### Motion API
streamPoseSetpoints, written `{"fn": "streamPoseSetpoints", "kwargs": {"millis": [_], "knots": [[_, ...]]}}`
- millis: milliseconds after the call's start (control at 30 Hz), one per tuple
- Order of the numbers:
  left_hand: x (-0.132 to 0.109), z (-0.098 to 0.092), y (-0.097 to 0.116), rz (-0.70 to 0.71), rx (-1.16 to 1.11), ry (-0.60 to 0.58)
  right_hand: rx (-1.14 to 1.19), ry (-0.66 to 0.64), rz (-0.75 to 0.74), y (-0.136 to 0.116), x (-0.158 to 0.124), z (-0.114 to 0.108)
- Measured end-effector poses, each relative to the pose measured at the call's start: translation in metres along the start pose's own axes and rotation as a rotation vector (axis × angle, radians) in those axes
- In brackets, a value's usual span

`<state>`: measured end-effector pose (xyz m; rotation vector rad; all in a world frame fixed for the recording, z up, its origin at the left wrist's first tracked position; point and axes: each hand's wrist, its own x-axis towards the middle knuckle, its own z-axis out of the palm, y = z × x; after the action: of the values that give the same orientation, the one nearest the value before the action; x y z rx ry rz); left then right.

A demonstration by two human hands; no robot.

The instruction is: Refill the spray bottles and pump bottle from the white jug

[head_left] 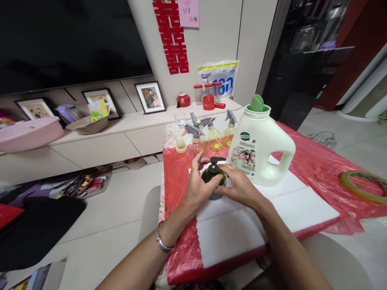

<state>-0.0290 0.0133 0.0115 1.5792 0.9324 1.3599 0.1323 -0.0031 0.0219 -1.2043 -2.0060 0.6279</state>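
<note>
A dark green pump bottle (213, 170) with a black pump head stands upright on white paper sheeting (229, 237). Around its left side curls my left hand (199, 179), thumb across the front below the pump. My right hand (240, 183) wraps the right side, its fingers near the pump's collar. Both hands are closed on the bottle, which hides part of its body. Just right of them stands a large pale green jug (256, 145), a green scoop-like piece (256, 103) in its uncapped mouth.
Several spray bottles (215, 139) with grey triggers and a pale cap (181, 146) stand behind the hands. Red plastic film (178, 185) covers the table. A roll of tape (364, 185) lies at the right. Jars, frames and basins line the low cabinet (102, 145) beyond.
</note>
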Motion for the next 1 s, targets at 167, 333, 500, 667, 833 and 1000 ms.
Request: {"fn": "streamPoseSetpoints", "kwargs": {"millis": [167,333,500,667,833,1000], "knots": [[0.003,-0.002,-0.003,0.015,0.008,0.008,-0.008,0.008,0.013,0.0,0.0,0.0],[0.001,-0.005,0.0,-0.015,-0.029,-0.01,-0.029,0.022,0.045,0.003,-0.001,0.001],[-0.001,-0.006,0.003,-0.015,0.004,-0.019,-0.028,0.022,0.044,0.005,-0.002,0.002],[0.001,-0.006,0.0,0.015,0.064,-0.008,-0.028,0.02,0.042,0.003,-0.001,0.003],[0.001,-0.008,-0.002,-0.015,0.01,-0.021,-0.023,0.004,0.049,0.003,-0.001,0.001],[-0.006,-0.013,-0.004,-0.044,-0.042,0.011,-0.011,-0.029,0.057,0.006,-0.003,0.001]]}}
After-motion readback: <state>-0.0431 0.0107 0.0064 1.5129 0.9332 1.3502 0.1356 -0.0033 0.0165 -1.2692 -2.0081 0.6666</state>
